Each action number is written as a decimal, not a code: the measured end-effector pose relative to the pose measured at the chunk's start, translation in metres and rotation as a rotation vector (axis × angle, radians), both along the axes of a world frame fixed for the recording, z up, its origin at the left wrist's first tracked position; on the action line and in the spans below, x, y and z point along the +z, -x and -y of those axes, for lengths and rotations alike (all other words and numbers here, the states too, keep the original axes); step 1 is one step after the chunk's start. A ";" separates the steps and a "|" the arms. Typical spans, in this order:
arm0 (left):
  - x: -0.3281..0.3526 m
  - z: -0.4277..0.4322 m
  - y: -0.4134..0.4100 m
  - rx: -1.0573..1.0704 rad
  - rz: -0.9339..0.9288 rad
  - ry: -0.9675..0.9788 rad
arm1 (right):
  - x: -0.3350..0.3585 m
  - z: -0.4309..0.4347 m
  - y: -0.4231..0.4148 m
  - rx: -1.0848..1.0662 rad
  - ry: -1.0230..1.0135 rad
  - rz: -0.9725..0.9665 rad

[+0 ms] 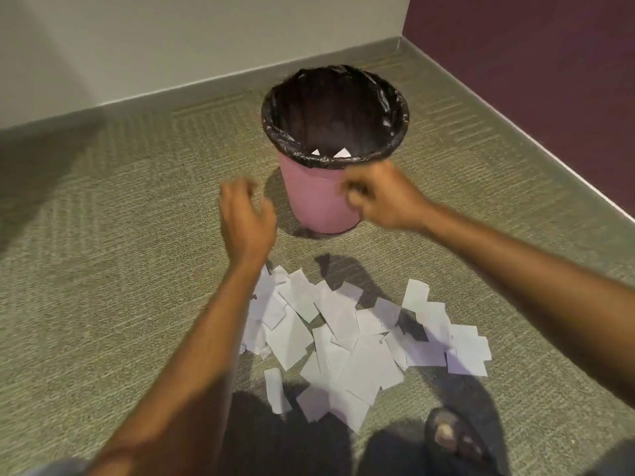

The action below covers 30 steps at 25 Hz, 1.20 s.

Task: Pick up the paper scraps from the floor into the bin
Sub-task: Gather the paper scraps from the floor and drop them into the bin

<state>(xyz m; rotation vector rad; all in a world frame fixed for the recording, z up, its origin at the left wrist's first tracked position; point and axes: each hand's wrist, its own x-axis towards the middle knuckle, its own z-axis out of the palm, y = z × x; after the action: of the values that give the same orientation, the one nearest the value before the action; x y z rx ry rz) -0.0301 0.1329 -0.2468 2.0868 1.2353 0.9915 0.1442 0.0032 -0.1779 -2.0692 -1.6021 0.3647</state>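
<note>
Fingers [354,194] of the right hand [381,201] are curled in toward the palm, blurred by motion, and whether anything is pinched between them cannot be told. The hand is held in front of the pink bin [323,201], just below its rim. The left hand [245,221] is raised beside the bin with its fingers loosely spread and slightly bent, and nothing is seen in it. Both bare forearms are stretched forward from the bottom corners of the view.

The bin is lined with a black bag [335,108] folded over the rim, and two white scraps [331,152] are seen inside near the front edge. It is stood upright on the green carpet [103,269] near the corner where a pale wall [171,39] is met by a dark maroon wall [532,63].

A heap of white paper scraps [357,338] is spread on the carpet between the bin and the person's sandalled foot [450,434], under the outstretched arms.
</note>
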 end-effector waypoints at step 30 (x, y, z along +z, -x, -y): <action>-0.147 0.092 0.057 -0.489 -1.116 0.198 | -0.211 0.054 0.060 0.267 0.600 0.332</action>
<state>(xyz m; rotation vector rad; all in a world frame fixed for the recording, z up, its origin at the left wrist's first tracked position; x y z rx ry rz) -0.0872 0.0414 -0.3943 2.6174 1.0587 -0.5997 0.0837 -0.0504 -0.3893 -2.4458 -2.1840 0.6947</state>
